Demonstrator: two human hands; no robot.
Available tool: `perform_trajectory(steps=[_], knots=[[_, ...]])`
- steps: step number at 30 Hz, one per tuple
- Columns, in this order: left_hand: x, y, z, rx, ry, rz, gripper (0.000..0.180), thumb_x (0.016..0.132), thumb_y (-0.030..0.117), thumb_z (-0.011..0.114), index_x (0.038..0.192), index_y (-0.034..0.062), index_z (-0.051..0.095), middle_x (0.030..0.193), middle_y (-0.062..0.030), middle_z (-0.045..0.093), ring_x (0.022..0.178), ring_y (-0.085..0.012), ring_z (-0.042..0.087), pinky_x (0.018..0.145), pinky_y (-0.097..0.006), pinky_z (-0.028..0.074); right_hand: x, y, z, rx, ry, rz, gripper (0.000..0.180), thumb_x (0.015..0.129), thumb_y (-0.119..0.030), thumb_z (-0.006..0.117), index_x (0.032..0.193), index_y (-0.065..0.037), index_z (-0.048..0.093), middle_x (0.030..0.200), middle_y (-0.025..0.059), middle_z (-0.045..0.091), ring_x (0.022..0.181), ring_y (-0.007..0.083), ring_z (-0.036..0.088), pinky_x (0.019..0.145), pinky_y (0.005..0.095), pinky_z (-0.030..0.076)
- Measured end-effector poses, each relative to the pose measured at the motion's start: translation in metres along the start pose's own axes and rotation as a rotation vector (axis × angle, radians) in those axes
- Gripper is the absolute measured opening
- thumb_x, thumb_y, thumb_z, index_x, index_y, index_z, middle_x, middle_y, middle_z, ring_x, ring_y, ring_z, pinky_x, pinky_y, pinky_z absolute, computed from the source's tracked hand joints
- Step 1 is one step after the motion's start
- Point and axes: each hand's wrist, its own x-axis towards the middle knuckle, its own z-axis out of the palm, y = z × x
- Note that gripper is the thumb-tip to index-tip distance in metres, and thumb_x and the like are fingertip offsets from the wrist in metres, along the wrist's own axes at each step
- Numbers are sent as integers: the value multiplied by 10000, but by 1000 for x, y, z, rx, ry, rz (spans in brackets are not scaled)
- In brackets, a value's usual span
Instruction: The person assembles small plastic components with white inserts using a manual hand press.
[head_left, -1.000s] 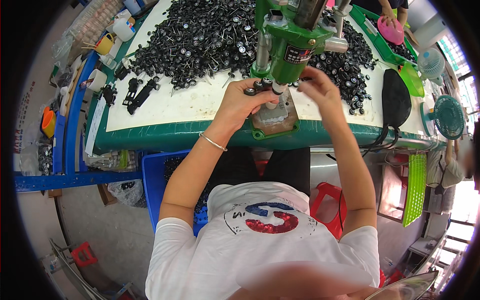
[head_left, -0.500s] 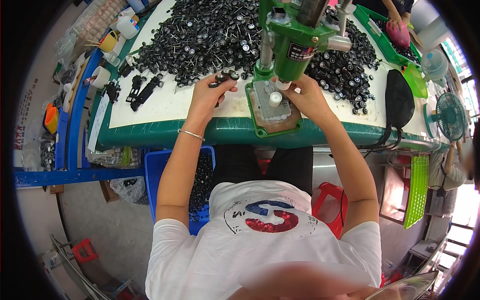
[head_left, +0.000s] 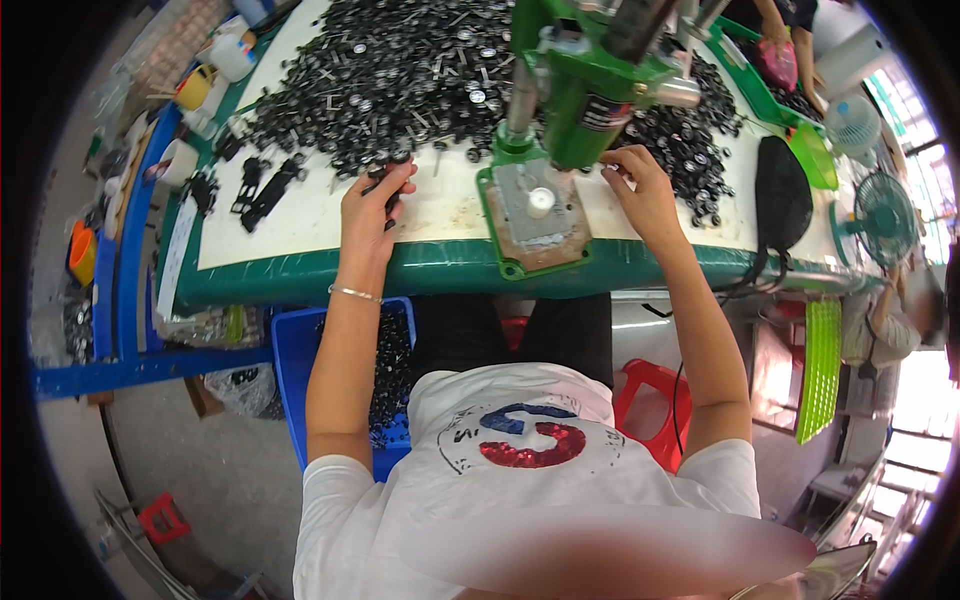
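My left hand (head_left: 372, 205) is closed around several small black toy wheels (head_left: 378, 175), held over the tabletop at the near edge of the large heap of wheels and axles (head_left: 400, 85). My right hand (head_left: 642, 192) is just right of the green bench press (head_left: 590, 115), beside the smaller wheel pile (head_left: 690, 150). Its thumb and forefinger look a little apart, and I see nothing between them. A white round peg (head_left: 541, 202) stands upright on the grey plate of the press base (head_left: 540, 262); neither hand touches it.
Black toy chassis parts (head_left: 268, 195) lie at the left of the table. A black fan-shaped thing (head_left: 783, 195) and a green fan (head_left: 885, 225) are at the right. A blue bin (head_left: 290, 370) of black parts sits below the table. Another person's hand (head_left: 775, 30) works at a green tray.
My left hand has moved left, away from the press, with the wheels in it. My right hand has left the press head and shifted right toward the smaller pile.
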Motion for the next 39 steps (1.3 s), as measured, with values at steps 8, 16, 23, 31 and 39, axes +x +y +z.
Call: perform_trajectory(steps=[8,16,23,31,39], knots=[[-24,-2,66,117,-287,-51,181,786,81,735,931,-15,686,743,-80,664,519,-43,444,449,-186,276,-5,6,12,-335,133,-148,255,815,-227,679,1046,-119,672,1041,50,604,935,234,577,823,367,435],[-34,-6,81,50,-370,-86,183,792,61,722,954,-19,692,802,-92,680,623,-67,559,466,-186,314,11,4,18,-380,170,-345,122,840,-171,644,929,-92,670,879,42,623,825,217,575,738,332,423],[-37,-8,82,114,-369,-99,185,792,88,736,956,9,703,764,-60,673,553,-52,494,462,-187,306,-11,-49,29,607,-159,197,237,900,-207,628,999,6,662,891,56,627,815,123,566,749,263,454],[-40,-6,86,140,-372,-92,173,807,43,699,967,-17,678,908,-103,702,706,-97,619,484,-186,361,-15,-63,43,481,-44,29,204,898,-191,620,990,-17,673,859,46,522,735,132,497,672,275,418],[-45,-5,96,131,-387,-54,194,788,98,750,962,26,702,716,-41,665,545,-41,510,459,-182,308,-19,-48,48,625,-45,16,240,949,-198,559,1010,8,666,934,48,557,808,120,526,695,249,428]])
